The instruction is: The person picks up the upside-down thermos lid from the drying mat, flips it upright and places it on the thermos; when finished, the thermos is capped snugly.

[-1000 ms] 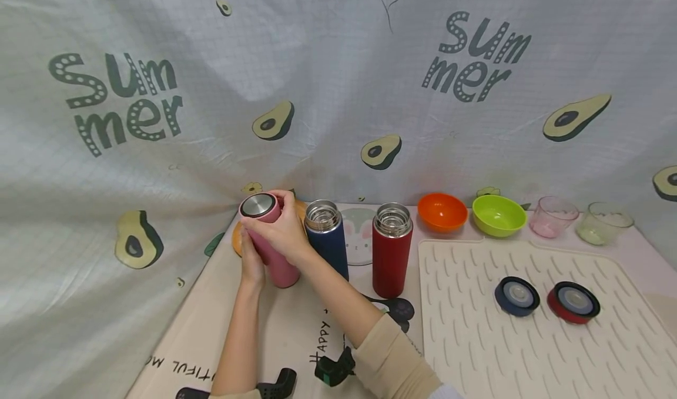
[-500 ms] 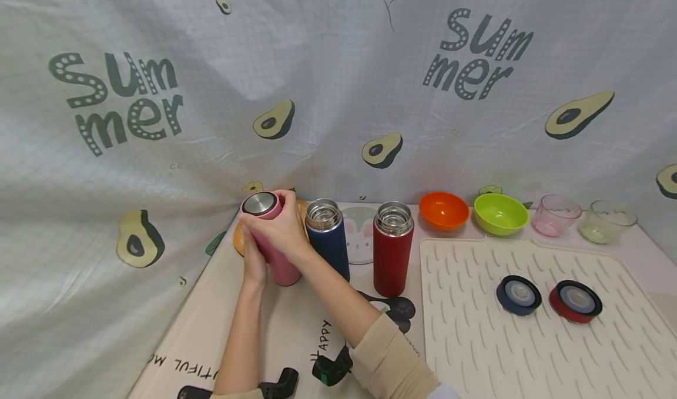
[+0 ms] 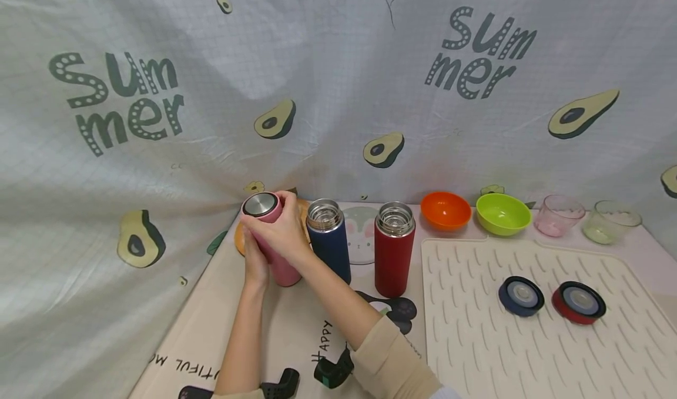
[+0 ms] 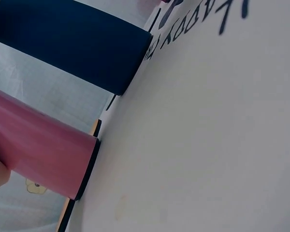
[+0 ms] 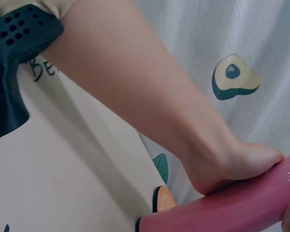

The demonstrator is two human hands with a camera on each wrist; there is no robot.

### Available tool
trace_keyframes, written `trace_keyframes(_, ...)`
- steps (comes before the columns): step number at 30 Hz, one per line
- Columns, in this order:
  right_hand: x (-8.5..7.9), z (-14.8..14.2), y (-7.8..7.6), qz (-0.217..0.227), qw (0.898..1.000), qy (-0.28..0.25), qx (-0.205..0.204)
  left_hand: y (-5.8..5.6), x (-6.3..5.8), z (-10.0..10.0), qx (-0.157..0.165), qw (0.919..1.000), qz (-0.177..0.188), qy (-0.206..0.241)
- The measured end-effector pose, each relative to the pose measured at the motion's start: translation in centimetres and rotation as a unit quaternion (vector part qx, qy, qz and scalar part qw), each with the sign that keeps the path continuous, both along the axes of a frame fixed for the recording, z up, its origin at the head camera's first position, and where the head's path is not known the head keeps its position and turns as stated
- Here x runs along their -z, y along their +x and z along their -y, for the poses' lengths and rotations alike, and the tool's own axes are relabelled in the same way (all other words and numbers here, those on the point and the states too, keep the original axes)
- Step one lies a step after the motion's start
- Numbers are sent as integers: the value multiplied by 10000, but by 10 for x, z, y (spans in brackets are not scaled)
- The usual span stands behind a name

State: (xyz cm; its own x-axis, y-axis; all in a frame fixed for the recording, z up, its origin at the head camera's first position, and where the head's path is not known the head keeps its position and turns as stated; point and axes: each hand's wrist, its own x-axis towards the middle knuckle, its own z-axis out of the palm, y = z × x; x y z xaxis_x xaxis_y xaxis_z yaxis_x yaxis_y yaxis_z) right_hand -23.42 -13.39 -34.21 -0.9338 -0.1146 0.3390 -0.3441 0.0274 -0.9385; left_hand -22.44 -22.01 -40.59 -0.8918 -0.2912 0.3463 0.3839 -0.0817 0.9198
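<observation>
A pink thermos (image 3: 284, 271) with a silver-topped lid (image 3: 260, 204) stands at the left of the table, its base on the surface. My right hand (image 3: 282, 228) grips it around the top from the right, fingers behind and thumb across the front just below the lid. From the left side, my left hand (image 3: 255, 262) holds the body, its palm against the thermos; its far fingers are hidden. In the right wrist view, the left hand (image 5: 232, 166) lies along the pink body. Close on the right stands an uncapped blue thermos (image 3: 330, 243), then an uncapped red thermos (image 3: 392, 264).
A ridged cream mat (image 3: 460, 340) on the right bears a blue lid (image 3: 521, 297) and a red lid (image 3: 579, 302). Behind it stand an orange bowl (image 3: 446, 212), a green bowl (image 3: 503, 215), a pink glass (image 3: 559, 217) and a greenish glass (image 3: 610, 223). A patterned curtain (image 3: 317, 64) hangs behind.
Both hands keep their hold on the pink thermos, with hardly any visible movement. The whole scene has shifted slightly rightward in the head view.
</observation>
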Motion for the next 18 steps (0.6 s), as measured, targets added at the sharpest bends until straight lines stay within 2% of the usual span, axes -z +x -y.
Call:
trace_keyframes(5,1,-2,0,-221,9993,-50,-286,-1,1,0,-81,9999,59,-87)
trace_keyframes(9,1,-1,0,-120,9997,-197,-34,-3,1,-1,-17,9999,-125,46)
trace_keyframes(11,1,0,0,-60,9999,-93,63,-3,1,-1,-10,9999,-157,10)
trace_keyframes(16,1,-1,0,-116,9997,123,-178,-1,1,-1,-91,9999,-40,34)
trace_keyframes(18,1,-1,0,-98,9997,24,-206,-2,0,-1,-114,9999,1,62)
